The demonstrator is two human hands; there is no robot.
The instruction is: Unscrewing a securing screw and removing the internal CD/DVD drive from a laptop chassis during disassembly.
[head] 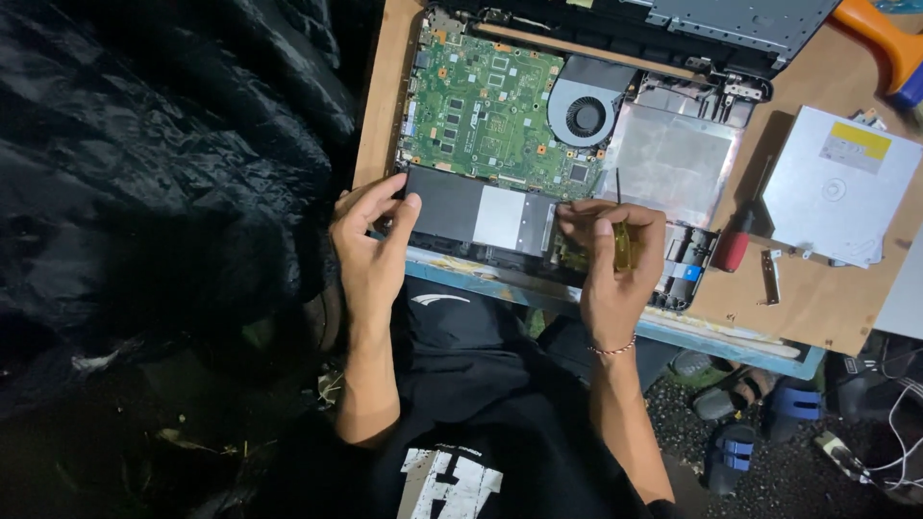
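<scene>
We take the opened laptop base (577,144) as our landmark; it lies on a wooden worktop (817,298) with its green circuit board (486,106) and round fan (585,115) exposed. Along the near edge of that base sits a long dark battery pack (481,216) with a silver patch in its middle, its long axis running left to right across our front.

Our left hand (370,245) is at the left end of the battery pack, thumb and fingers curled and touching its corner, not closed around it. Our right hand (615,255) is at the right end, closed on a small screwdriver (623,235) with a yellow handle, whose thin dark shaft points up and away from us, towards the fan. So the pack lies between our two hands, each at one end, with the right hand just beside the silvery empty bay (668,163) of the base.

To the right of the base, on the worktop, lie a red-handled screwdriver (735,245), a small metal bracket (771,277) and a flat silver optical drive (836,187). At the far right corner an orange handle (880,38) shows.
</scene>
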